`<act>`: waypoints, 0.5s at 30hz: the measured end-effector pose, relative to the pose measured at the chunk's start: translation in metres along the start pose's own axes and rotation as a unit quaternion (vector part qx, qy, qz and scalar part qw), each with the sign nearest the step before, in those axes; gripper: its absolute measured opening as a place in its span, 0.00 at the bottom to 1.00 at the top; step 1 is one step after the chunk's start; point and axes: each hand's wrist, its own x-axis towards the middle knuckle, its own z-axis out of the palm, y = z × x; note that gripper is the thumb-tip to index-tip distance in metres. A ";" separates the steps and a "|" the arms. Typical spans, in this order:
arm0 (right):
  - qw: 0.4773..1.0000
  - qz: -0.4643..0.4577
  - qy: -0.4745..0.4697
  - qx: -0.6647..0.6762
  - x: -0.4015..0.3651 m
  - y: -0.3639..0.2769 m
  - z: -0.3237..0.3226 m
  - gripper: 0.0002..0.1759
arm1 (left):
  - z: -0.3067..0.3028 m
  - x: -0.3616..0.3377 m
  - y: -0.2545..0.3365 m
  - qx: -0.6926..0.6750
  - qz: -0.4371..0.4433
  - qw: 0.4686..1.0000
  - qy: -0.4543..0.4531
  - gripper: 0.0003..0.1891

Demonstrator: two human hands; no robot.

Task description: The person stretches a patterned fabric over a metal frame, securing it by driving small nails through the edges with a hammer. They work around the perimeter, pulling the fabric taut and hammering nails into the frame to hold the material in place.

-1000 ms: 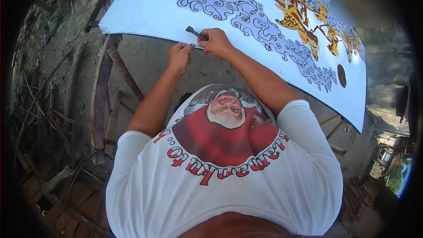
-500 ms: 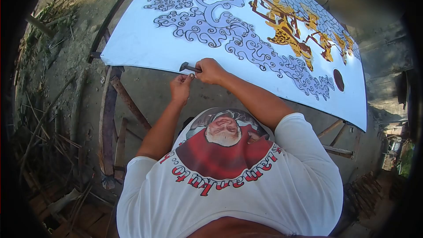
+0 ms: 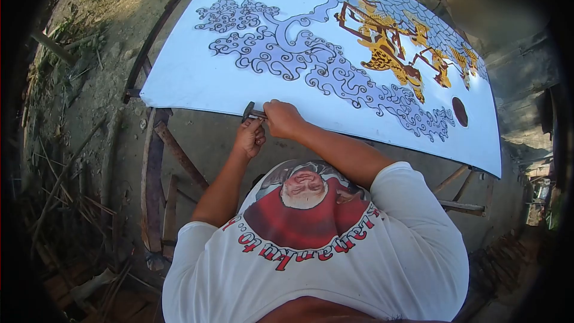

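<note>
A white cloth [image 3: 197,87] painted with purple scrollwork and yellow-brown figures is stretched out in front of me, its near edge at my hands. My right hand [image 3: 282,119] is wrapped round the short handle of a hammer [image 3: 248,110], whose dark head lies to the left at the cloth's near edge. Just below the hammer, my left hand [image 3: 249,136] is closed in a pinch, fingertips up at the edge. What those fingertips hold, if anything, is hidden or too small to make out.
Wooden posts and braces [image 3: 179,154] stand under the cloth on the left. A dark beam [image 3: 158,30] runs along its left side, and another wooden piece [image 3: 461,207] juts out at the right. Sticks and branches [image 3: 60,182] lie on the ground at far left.
The hammer head has turned and come down right over my left fingertips, which were beside it before. My left fingers are curled more. The whole view has shifted slightly.
</note>
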 end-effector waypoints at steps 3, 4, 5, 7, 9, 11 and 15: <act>1.000 0.000 -0.003 -0.006 -0.002 -0.004 -0.004 0.11 | 0.000 0.001 0.000 -0.007 -0.012 1.000 -0.014 0.12; 1.000 0.001 -0.005 -0.008 -0.002 -0.005 -0.004 0.11 | 0.000 0.000 0.000 0.008 -0.010 1.000 -0.018 0.12; 1.000 0.002 -0.005 -0.007 -0.002 -0.007 -0.005 0.11 | 0.001 0.000 0.000 0.010 -0.011 1.000 -0.018 0.12; 1.000 0.002 -0.006 -0.006 -0.003 -0.008 -0.008 0.11 | 0.004 -0.002 0.000 0.012 0.002 1.000 -0.002 0.12; 1.000 -0.002 0.011 0.011 -0.001 -0.004 -0.009 0.12 | 0.002 -0.001 0.000 0.013 0.004 1.000 -0.012 0.13; 0.999 -0.007 0.024 0.031 0.002 -0.002 -0.009 0.13 | 0.002 -0.003 0.000 0.012 0.004 1.000 -0.017 0.14; 0.997 0.032 0.006 0.067 0.008 0.000 -0.010 0.14 | 0.009 -0.009 0.002 0.012 0.010 1.000 0.008 0.15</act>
